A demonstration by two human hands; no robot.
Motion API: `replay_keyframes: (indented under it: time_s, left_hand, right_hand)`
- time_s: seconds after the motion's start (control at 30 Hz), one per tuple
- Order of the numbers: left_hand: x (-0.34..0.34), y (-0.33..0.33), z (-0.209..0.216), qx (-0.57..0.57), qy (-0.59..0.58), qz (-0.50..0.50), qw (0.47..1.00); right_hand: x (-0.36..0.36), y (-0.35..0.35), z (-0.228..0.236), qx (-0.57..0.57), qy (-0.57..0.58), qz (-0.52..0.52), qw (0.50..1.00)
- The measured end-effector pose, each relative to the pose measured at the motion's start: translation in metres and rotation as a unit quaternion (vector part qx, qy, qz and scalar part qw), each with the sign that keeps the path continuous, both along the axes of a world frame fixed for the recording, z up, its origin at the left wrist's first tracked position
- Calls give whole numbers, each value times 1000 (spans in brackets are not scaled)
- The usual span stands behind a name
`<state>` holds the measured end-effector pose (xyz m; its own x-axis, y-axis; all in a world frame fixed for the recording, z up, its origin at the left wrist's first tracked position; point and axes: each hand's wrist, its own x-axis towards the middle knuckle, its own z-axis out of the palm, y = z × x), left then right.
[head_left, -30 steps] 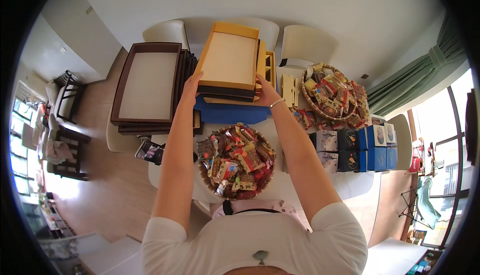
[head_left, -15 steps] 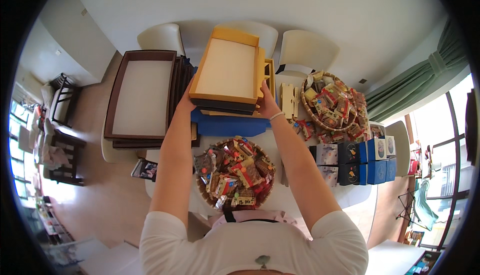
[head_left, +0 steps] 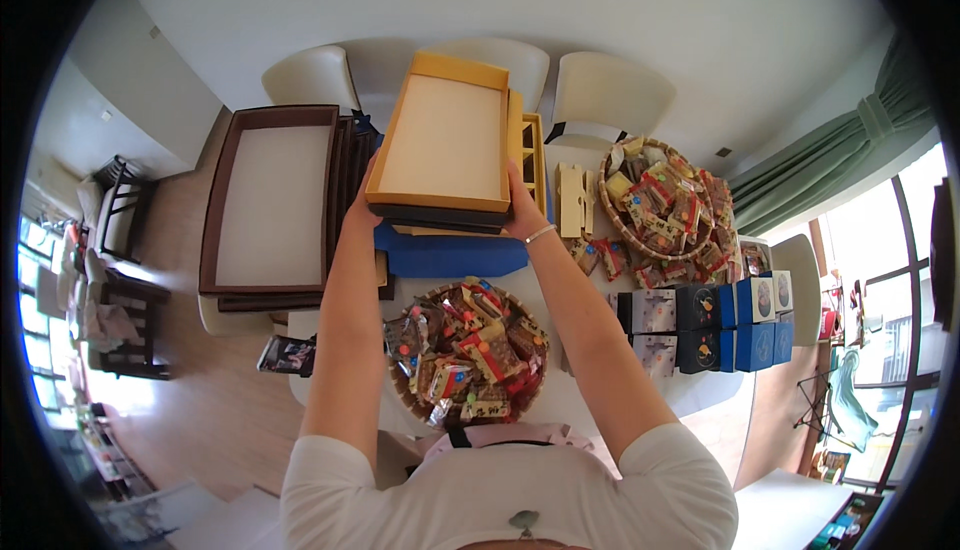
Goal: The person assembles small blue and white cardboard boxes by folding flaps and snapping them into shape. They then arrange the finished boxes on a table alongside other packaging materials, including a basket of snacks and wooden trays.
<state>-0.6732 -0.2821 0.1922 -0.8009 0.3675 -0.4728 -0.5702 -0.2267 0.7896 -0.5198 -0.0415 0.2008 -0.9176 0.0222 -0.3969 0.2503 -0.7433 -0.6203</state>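
Yellow tray [head_left: 445, 140] is up off the table, held level between both hands over a blue sheet [head_left: 450, 250], with a darker tray or two stacked right under it (hard to count the layers from this angle).

Going left to right: a big brown tray [head_left: 265, 205] sits on its own stack at the far left, just beside the lifted one. Left hand [head_left: 362, 208] is clamped on the yellow tray's near-left corner, fingers tucked underneath so I can't see them. Below it, close to the body, is a round basket [head_left: 468, 355] piled with wrapped snacks. Right hand [head_left: 520, 212] is gripping the near-right corner, thumb up the side. Then a yellow divided box [head_left: 535, 150] touching the tray's right edge, some cream card inserts [head_left: 572, 200], a second basket [head_left: 660, 198] of snacks, and a row of small dark and blue boxes [head_left: 715, 315] at the right.

What could go wrong, I reckon: both grips are on the near edge only, so the far end could dip and the stacked layers slide apart. Swinging right could also clip the divided box, and a drop would land straight on the snack basket below.
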Motion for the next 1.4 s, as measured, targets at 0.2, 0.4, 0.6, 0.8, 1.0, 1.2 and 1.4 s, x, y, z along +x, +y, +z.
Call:
replay_keyframes:
  time_s: [0.2,0.4,0.6,0.8,1.0,1.2,1.4]
  left_hand:
    - [1,-6,-4,19,31,-1,999]
    - [3,-21,-5,19,66,-7,998]
    - [12,-12,51,-119,136,-31,983]
    - [22,-7,71,-196,199,9,960]
    - [46,-11,102,-122,223,40,966]
    - [74,-22,113,4,281,51,958]
    - [178,-26,103,92,403,-28,910]
  right_hand:
    - [7,-9,15,16,-1,-8,1000]
    - [13,13,12,122,-119,46,984]
    - [3,20,29,452,-89,76,884]
    - [-9,10,16,566,-68,34,821]
    - [8,-3,28,511,-19,-55,857]
    - [34,-4,68,399,53,-161,901]
    - [124,17,123,293,67,-159,940]
